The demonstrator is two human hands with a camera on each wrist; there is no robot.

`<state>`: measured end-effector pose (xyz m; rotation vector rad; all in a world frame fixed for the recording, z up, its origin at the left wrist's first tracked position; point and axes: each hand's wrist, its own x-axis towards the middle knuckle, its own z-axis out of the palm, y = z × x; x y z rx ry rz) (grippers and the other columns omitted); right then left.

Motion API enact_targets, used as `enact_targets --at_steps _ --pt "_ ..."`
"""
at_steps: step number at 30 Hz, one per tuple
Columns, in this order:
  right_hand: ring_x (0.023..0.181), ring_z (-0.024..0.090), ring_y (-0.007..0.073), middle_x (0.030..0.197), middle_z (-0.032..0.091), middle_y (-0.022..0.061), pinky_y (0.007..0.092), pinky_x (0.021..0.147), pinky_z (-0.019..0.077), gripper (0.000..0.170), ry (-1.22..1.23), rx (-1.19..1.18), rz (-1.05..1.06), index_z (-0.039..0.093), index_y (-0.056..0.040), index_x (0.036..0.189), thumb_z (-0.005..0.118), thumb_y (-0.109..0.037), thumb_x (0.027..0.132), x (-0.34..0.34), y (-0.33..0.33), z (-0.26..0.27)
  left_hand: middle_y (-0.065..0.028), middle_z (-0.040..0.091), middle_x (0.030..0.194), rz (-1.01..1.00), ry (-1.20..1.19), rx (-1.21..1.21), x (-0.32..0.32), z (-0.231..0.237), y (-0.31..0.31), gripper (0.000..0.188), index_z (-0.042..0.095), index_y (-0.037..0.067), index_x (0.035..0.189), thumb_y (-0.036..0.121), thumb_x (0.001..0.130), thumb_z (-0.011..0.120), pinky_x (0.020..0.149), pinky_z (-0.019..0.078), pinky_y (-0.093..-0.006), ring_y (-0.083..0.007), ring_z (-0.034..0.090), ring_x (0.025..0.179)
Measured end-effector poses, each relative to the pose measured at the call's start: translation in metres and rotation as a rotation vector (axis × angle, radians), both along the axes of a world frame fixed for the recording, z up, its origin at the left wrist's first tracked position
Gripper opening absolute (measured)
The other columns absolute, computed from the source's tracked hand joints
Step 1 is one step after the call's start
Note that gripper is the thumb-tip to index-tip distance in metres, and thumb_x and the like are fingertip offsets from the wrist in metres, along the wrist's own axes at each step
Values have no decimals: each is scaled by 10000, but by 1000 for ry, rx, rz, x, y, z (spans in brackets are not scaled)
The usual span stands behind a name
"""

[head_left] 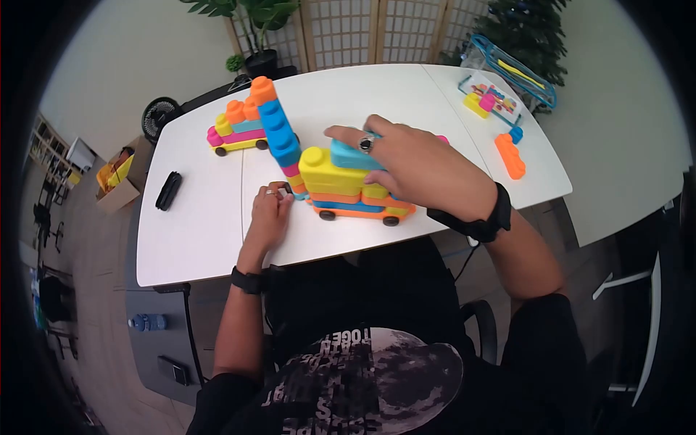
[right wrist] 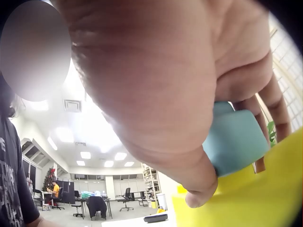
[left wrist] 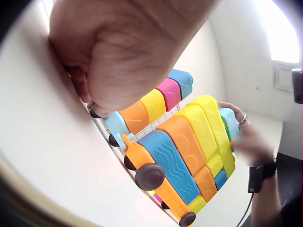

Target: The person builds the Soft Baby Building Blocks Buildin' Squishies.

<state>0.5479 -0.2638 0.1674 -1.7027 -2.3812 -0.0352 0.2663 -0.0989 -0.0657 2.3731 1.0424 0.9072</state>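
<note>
My right hand (head_left: 428, 163) grips a teal toy block (head_left: 346, 154) from above, its thumb on the near side. That block sits against the top of a long yellow block (head_left: 326, 180), the upper layer of a stack of orange, blue and yellow blocks on an orange wheeled base (left wrist: 165, 188). To the left rises a tall tower (head_left: 279, 132) of blue blocks topped by an orange one. My left hand (head_left: 268, 217) holds the tower's light blue wheeled base (left wrist: 115, 124) low at the tabletop, its curled fingers beside a dark wheel (left wrist: 94, 112).
Behind the tower stands another block car (head_left: 243, 136). A black case (head_left: 169, 191) lies on the white table (head_left: 196, 239) at left. At far right are a loose orange block (head_left: 510, 156), a small blue block (head_left: 516, 135), a picture card (head_left: 500, 105) and a clear blue-edged bag (head_left: 518, 69).
</note>
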Motion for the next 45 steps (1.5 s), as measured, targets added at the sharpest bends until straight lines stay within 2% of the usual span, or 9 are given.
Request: enact_targets --at_steps 13,16,18,20,23,28,33,39,45 --pt "953 720 338 1167 645 162 403 780 593 1047 -80 124 -45 333 -236 1698 830 -66 792 -12 5 -23 -176 623 1009 62 57 -90 5 13 -7 310 630 -6 1317 151 1050 633 857 501 -461 -352 619 951" --pt "1065 707 376 1238 640 209 388 866 586 989 -114 44 -85 298 -228 1711 811 -147 870 -20 -2 -16 -181 624 1012 61 54 -84 3 12 -7 314 627 -9 1318 146 1045 637 847 505 -458 -350 622 945" --pt "1042 723 392 1270 640 204 431 875 584 898 -9 369 53 313 -187 1694 773 -310 932 -9 3 -37 -181 622 1015 57 54 -91 4 12 -8 315 625 -9 1320 142 1044 639 848 505 -456 -347 622 947" --pt "1107 709 422 1349 632 239 466 960 565 774 250 286 93 341 -180 1680 665 -449 1030 0 0 -27 -180 618 1018 64 50 -112 4 14 -7 315 624 -7 1323 137 1043 638 856 502 -454 -344 618 954" --pt "1223 662 345 1369 635 210 391 1006 540 575 624 173 -142 513 -151 1587 650 -289 1046 58 5 -25 -173 611 1020 61 48 -121 4 16 -9 307 625 -2 1320 136 1046 636 873 497 -451 -339 609 965" --pt "1200 658 397 1289 641 188 487 1011 562 421 100 -91 -574 629 -145 1404 677 -216 991 174 39 -126 -164 603 1009 67 53 -110 4 16 -10 300 634 13 1312 148 1044 648 878 493 -450 -338 605 980" --pt "1199 662 373 1256 627 173 488 1002 569 522 173 -173 -540 613 -193 1409 762 -171 910 188 42 -150 -168 611 1018 62 58 -90 4 14 -9 303 634 17 1307 165 1042 657 874 498 -454 -343 608 971" --pt "1079 697 316 1238 704 171 421 908 550 497 685 -42 -397 567 -65 1367 777 -187 934 121 -10 -37 -165 613 1018 66 70 -91 4 16 -10 304 634 17 1302 183 1048 650 892 490 -457 -343 603 985" --pt "1183 680 339 1338 674 153 415 1050 544 502 539 62 -22 587 -105 1472 723 -221 1003 62 -55 -6 -165 614 1027 41 95 -69 2 9 -6 308 630 22 1308 205 1060 633 907 484 -466 -347 600 1002"
